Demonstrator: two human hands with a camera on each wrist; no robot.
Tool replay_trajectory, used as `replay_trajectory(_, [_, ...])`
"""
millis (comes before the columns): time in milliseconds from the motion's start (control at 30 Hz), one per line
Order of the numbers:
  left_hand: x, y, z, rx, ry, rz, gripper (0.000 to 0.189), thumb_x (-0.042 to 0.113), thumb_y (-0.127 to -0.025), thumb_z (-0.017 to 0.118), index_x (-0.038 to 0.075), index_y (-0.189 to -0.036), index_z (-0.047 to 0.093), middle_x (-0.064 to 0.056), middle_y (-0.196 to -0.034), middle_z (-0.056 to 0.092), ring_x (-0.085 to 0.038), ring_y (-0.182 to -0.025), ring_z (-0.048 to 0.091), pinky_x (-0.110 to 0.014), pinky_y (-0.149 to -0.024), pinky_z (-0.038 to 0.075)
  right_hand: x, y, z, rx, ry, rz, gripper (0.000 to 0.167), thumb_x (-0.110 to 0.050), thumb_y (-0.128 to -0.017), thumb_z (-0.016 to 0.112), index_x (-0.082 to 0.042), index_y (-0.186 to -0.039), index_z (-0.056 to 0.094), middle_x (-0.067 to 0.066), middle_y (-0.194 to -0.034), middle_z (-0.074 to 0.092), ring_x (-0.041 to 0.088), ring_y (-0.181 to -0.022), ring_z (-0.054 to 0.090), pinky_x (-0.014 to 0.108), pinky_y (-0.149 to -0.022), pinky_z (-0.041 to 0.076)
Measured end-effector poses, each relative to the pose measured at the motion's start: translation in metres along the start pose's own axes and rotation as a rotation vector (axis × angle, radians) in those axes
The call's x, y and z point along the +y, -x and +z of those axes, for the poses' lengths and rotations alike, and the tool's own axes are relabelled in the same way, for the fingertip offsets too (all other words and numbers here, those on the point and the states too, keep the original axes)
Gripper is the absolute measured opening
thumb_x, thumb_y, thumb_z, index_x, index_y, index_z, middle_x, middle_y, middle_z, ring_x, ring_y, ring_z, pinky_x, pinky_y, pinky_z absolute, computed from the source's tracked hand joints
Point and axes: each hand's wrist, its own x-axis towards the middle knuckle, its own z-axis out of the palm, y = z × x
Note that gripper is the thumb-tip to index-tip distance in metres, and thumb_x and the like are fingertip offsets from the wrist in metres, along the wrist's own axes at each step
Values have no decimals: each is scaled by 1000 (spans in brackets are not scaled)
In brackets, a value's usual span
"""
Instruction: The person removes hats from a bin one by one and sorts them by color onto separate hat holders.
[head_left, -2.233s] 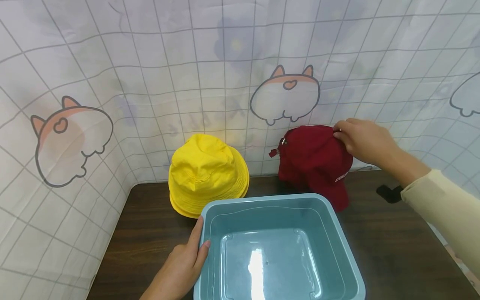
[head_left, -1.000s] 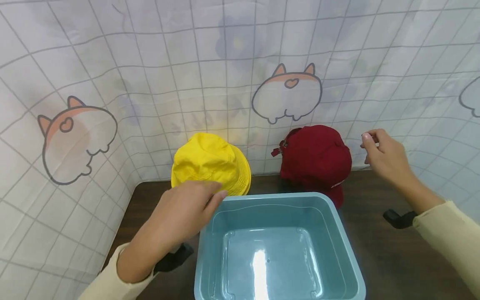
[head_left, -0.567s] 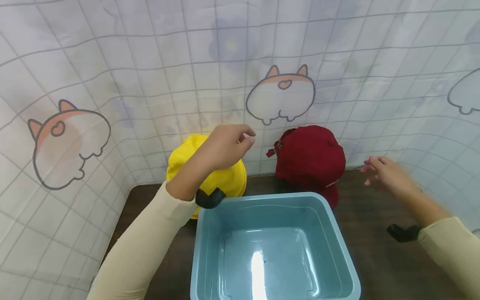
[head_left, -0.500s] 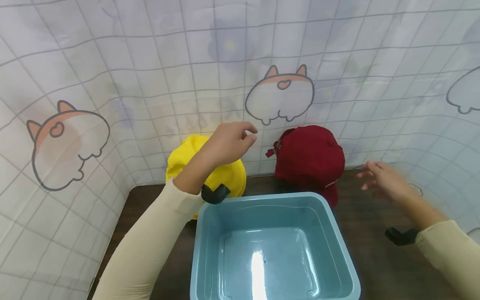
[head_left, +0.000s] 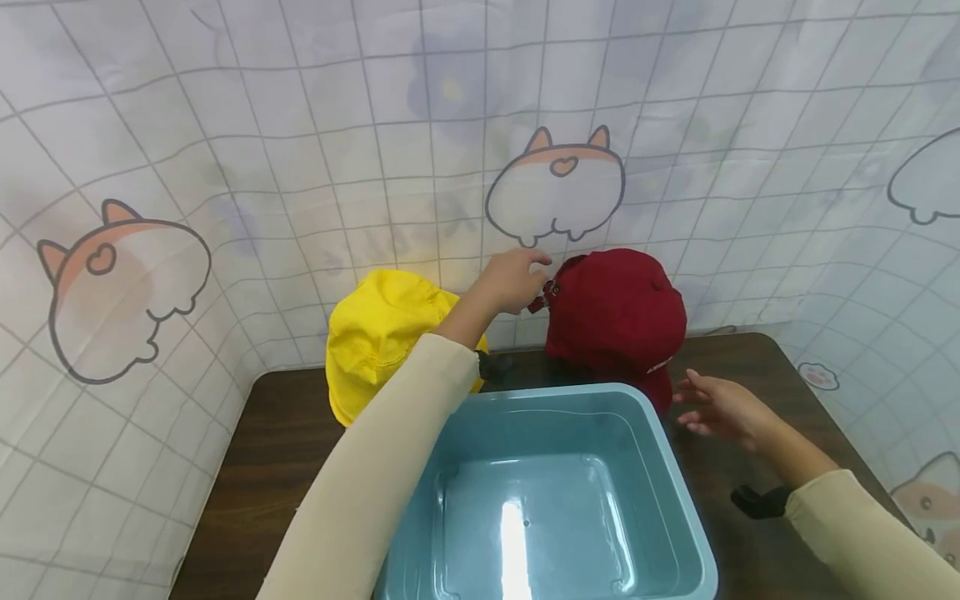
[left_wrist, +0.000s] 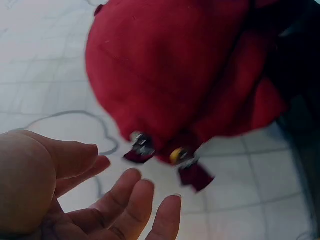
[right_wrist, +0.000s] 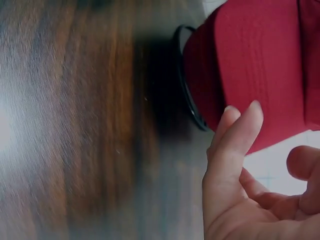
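A dark red baseball cap sits at the back of the table, its brim pointing down toward me. My left hand is by the cap's left side, at the strap and buckle. In the left wrist view its fingers are spread and hold nothing, with a gap to the buckle. My right hand is to the right of the brim, fingers loosely bent and holding nothing. In the right wrist view its fingertips overlap the brim; I cannot tell whether they touch.
A yellow bucket hat stands at the back left, partly behind my left forearm. The blue-green plastic basin occupies the table's front middle, just before the cap. A thin black curved rim shows beside the brim. Patterned cloth hangs behind.
My right hand has let go of the cap's crown and come down beside the brim. My left hand has left the basin's rim and crossed over the yellow hat to the cap's left side.
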Motion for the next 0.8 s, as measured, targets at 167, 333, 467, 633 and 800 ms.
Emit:
replay_trajectory(167, [8, -8, 11, -73, 106, -56, 36, 25, -108, 50, 16, -143, 56, -10, -123, 66, -22, -100, 62, -28, -68, 61, 6, -1, 7, -13, -62, 29, 70, -54, -106, 43, -3, -154, 35, 7, -130, 62, 18, -97, 72, 25, -81, 59])
replay_trajectory(333, [10, -12, 21, -58, 97, -68, 25, 23, -106, 55, 16, -130, 59, -8, -116, 65, -21, -98, 62, -26, -67, 61, 10, -2, 8, -42, -202, 72, 49, -45, -107, 49, -12, -143, 45, 0, -117, 68, 9, -85, 72, 17, -74, 56])
replay_trajectory(467, [10, -13, 28, -19, 69, -60, 17, 22, -106, 56, 17, -123, 57, -7, -108, 65, -19, -84, 63, -24, -63, 59, 13, -3, 10, -74, -303, 95, 41, -43, -106, 53, -18, -138, 50, -2, -111, 71, 4, -76, 70, 13, -69, 54])
replay_trajectory(633, [11, -10, 31, -6, 59, -64, 15, 21, -105, 57, 17, -119, 54, -9, -107, 64, -22, -80, 63, -25, -60, 58, 15, -5, 11, -92, -359, 101, 37, -42, -105, 55, -19, -134, 53, -2, -110, 72, 6, -79, 72, 11, -66, 52])
replay_trajectory(800, [16, -5, 30, -70, 66, -64, 36, 23, -105, 58, 17, -139, 51, -8, -130, 62, -22, -105, 61, -29, -66, 61, 12, -5, 15, -76, -262, 109, 45, -48, -104, 54, -13, -131, 52, -1, -99, 72, 4, -77, 71, 11, -65, 52])
